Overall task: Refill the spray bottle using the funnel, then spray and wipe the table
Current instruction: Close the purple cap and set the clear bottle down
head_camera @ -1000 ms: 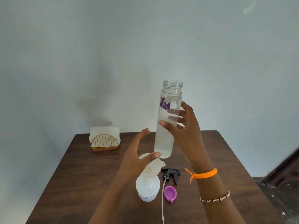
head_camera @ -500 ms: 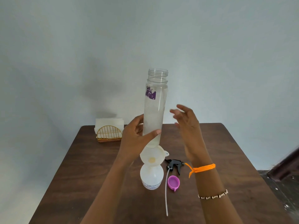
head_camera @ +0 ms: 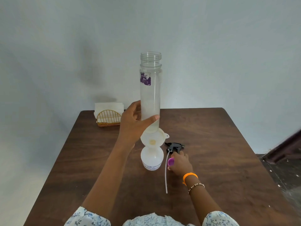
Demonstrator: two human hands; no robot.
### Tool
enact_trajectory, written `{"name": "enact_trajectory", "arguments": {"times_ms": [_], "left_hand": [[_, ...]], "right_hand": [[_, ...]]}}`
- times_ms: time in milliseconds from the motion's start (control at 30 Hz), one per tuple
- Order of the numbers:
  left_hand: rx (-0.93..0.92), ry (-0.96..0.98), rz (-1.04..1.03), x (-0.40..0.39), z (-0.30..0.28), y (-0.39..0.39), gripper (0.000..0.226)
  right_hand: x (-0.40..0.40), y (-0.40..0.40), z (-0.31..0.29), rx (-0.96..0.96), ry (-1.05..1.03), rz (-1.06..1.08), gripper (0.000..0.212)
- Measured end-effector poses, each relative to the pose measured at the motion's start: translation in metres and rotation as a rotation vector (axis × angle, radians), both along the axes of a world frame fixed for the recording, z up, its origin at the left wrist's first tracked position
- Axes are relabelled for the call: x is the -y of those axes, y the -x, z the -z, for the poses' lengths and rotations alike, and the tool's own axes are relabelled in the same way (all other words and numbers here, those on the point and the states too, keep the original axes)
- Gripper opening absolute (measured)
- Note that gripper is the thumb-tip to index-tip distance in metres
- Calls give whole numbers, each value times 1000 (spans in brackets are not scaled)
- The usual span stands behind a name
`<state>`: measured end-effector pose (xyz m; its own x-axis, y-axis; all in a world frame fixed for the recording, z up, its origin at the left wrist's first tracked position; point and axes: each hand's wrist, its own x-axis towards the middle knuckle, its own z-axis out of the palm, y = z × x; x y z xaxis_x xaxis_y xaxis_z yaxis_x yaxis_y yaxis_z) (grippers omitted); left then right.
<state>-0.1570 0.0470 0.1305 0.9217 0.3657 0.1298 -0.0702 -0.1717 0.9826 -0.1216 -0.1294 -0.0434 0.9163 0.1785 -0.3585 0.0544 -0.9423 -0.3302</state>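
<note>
My left hand (head_camera: pixel 132 123) grips the lower part of a tall clear water bottle (head_camera: pixel 150 93), held upright and uncapped above the white funnel (head_camera: pixel 153 139). The funnel stands in the neck of the white spray bottle (head_camera: pixel 152 159) on the brown table (head_camera: pixel 211 144). To its right my right hand (head_camera: pixel 180 162) is down on the table with its fingers curled round the purple cap (head_camera: pixel 171 161). The black spray head (head_camera: pixel 175 146) lies just beyond that hand, its thin white tube (head_camera: pixel 166 176) trailing toward me.
A gold wire napkin holder (head_camera: pixel 108 118) with white napkins stands at the table's far left corner against the pale wall. A dark object (head_camera: pixel 286 147) sits on the floor at the far right.
The clear bottle passed from my right hand to my left hand. My right hand then dropped to the table and closed on the purple cap.
</note>
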Motion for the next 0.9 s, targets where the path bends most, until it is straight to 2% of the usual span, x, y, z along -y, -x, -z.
{"name": "enact_trajectory", "arguments": {"times_ms": [100,233,433,600,800,900], "left_hand": [[-15,-12,6,2,2,0,59],[-22,-33,-2,2,4,0,62],[-20,-30,-11,1,3,-1,62],[-10,-46,3,1,1,-2,61],[0,-23,-22,-3,-2,-1,68],[-3,-19,-30,-4,-3,0,70]], "right_hand": [[-1,6,7,58,-20,19,51],[3,4,9,106,-74,24,42],[11,-15,-29,197,-383,185,41],[3,-30,-109,277,-777,239,37],[-21,-27,-210,222,-1565,124,23],[-33,-27,-244,249,-1696,30,24]]}}
